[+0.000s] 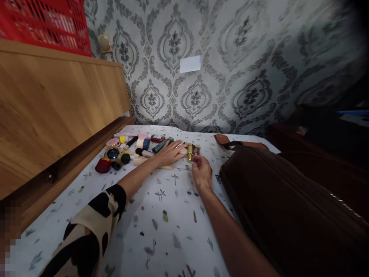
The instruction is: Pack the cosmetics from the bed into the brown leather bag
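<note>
My left hand (170,152) lies on the patterned white sheet (161,219) with fingers stretched out flat, its tips touching a small gold object (190,150). My right hand (201,171) sits just right of it, fingers curled in a pinch close to the same gold object; what it grips, if anything, is too small to make out. Left of my left hand lies a cluster of several cosmetics: a dark red round pot (103,165), a black compact (113,153), a green tube (161,145), a pink pad (112,142).
A large dark brown leather bag (276,196) fills the right side of the sheet, its strap (230,143) at the far end. A wooden panel (52,107) borders the left, with a red crate (46,23) on top. Patterned wallpaper rises behind.
</note>
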`<state>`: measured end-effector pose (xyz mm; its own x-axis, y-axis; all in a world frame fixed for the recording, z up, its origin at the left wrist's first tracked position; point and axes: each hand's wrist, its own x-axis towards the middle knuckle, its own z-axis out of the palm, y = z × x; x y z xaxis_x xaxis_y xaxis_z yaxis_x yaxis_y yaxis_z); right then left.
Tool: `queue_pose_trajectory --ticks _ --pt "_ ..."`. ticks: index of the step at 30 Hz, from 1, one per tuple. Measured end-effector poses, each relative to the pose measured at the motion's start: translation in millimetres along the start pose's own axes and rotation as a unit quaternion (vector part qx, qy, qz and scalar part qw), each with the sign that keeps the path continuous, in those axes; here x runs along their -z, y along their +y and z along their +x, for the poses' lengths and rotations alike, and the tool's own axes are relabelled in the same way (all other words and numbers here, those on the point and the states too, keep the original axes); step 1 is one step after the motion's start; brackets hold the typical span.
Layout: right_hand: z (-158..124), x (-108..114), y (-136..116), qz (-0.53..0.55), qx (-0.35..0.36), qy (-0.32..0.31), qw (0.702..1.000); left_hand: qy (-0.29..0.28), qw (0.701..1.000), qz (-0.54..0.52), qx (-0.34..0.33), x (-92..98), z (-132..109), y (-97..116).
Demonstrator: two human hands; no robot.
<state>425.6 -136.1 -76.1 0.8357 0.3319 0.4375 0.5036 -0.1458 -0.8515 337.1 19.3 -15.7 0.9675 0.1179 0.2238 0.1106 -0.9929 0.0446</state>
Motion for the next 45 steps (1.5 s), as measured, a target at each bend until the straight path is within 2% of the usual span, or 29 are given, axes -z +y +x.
queue_pose_trajectory --ticks 3,5,8,10,15,20,26,30,34,40,42,44,45 --pt "1 0 2 -0.005 -0.005 0.005 1.0 0.034 0.999 0.024 0.011 10.7 -23 -10" --pt "1 -1 4 -0.007 -0.006 0.009 1.0 0.053 0.993 0.064 0.081 18.5 -41 -22" --pt "1 -2 6 -0.005 -0.005 0.011 1.0 0.049 0.968 0.078 0.232 27.5 -60 -43" --pt "1 -2 6 -0.004 -0.005 0.011 1.0 0.038 0.958 0.064 0.278 30.7 -64 -56" --pt "2 0 7 -0.015 0.0 0.003 1.0 0.017 0.967 0.037 0.253 35.2 -60 -83" --pt "3 2 7 -0.031 -0.003 -0.009 0.999 -0.015 0.974 0.018 0.227 44.5 -60 -99" --pt "4 3 7 -0.031 -0.011 -0.01 0.999 -0.015 0.961 0.049 0.272 50.9 -59 -92" --pt "4 3 6 -0.032 -0.001 -0.007 0.999 0.008 0.951 0.058 0.302 51.4 -62 -86" --pt "4 3 4 -0.037 0.002 -0.008 0.999 0.039 0.936 0.055 0.345 53.8 -71 -89" --pt "3 3 -1 -0.04 -0.005 -0.01 0.999 0.043 0.922 0.08 0.377 66.0 -81 -93" --pt "4 3 -1 -0.044 -0.003 -0.009 0.999 0.054 0.929 0.095 0.354 70.9 -87 -91" --pt "4 3 0 -0.049 0.001 -0.009 0.999 0.056 0.96 0.084 0.262 74.5 -94 -88" --pt "4 3 1 -0.053 0.005 -0.011 0.999 0.037 0.977 0.061 0.2 75.4 -97 -85"
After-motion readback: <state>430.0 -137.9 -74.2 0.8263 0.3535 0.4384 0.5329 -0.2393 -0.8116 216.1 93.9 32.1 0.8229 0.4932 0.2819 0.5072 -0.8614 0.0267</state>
